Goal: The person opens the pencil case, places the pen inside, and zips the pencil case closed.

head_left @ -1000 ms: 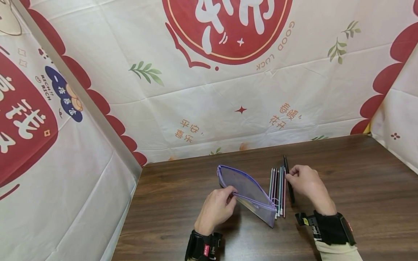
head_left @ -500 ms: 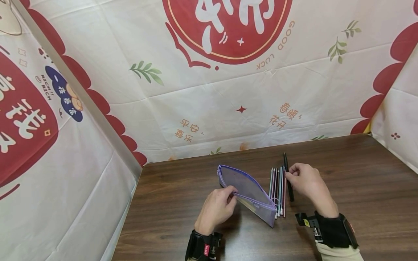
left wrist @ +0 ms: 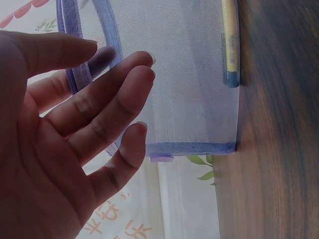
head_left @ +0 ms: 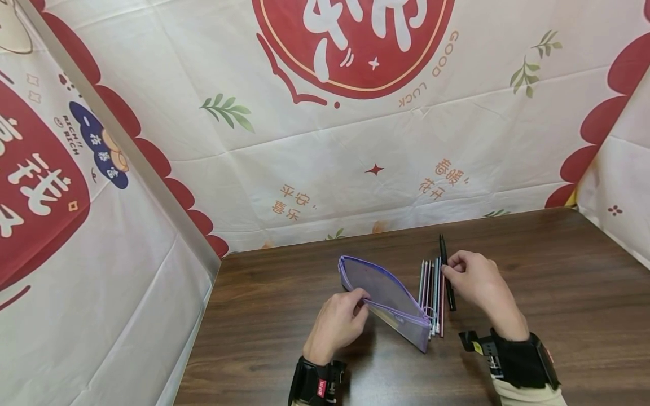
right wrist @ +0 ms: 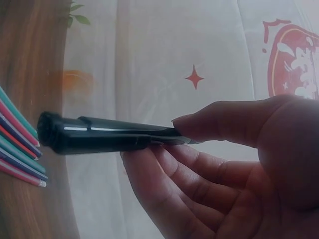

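In the head view my left hand (head_left: pixel 337 324) pinches the near rim of a purple mesh zip pouch (head_left: pixel 381 285), whose mouth gapes. A yellow stick with a dark end (left wrist: pixel 231 42) shows through the mesh along the pouch's bottom in the left wrist view. My right hand (head_left: pixel 477 282) holds a black pen (head_left: pixel 450 296) between thumb and fingers, just right of a row of pencils (head_left: pixel 435 282). Seen from the right wrist, the pen (right wrist: pixel 104 135) points away from the hand, its thick end toward the pencils (right wrist: pixel 20 154). The pouch's right corner overlaps the pencils' near ends.
The brown wooden table (head_left: pixel 264 316) bears everything. Behind it hangs a white printed cloth (head_left: pixel 325 146), with another cloth panel (head_left: pixel 132 270) along the left side and one (head_left: pixel 619 186) at the right. Both wrists wear black straps (head_left: pixel 523 358).
My right hand has shifted slightly away from me and to the left, carrying the black pen. My left hand and the pouch stay practically where they were.
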Motion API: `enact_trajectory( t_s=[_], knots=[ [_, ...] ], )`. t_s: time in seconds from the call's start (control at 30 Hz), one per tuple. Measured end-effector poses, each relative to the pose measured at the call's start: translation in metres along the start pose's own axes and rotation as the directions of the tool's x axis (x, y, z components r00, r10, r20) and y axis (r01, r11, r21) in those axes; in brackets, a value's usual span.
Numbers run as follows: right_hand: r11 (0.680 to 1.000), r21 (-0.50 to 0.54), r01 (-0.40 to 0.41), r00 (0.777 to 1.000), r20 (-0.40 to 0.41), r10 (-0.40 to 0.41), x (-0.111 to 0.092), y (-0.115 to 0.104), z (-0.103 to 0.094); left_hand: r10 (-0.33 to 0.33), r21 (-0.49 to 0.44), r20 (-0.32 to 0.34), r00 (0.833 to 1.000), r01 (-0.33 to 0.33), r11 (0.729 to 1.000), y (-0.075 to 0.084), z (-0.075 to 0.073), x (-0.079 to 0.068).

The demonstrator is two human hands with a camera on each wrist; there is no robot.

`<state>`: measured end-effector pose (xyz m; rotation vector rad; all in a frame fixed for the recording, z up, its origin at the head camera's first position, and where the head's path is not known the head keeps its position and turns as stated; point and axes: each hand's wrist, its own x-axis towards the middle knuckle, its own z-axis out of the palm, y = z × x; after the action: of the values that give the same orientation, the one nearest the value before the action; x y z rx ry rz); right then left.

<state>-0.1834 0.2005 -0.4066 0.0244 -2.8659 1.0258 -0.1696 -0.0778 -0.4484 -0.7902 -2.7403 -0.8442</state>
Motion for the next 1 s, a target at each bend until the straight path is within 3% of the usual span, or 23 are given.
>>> enact_trajectory(
  t_s=[1.0],
  knots=[
    [0.999,0.015,0.034,0.997,-0.07,-0.033,-0.008,-0.013,-0.006,0.033,0.013,-0.027,0.999,-0.032,0.999,-0.001,0.001,-0.001]
  ],
)
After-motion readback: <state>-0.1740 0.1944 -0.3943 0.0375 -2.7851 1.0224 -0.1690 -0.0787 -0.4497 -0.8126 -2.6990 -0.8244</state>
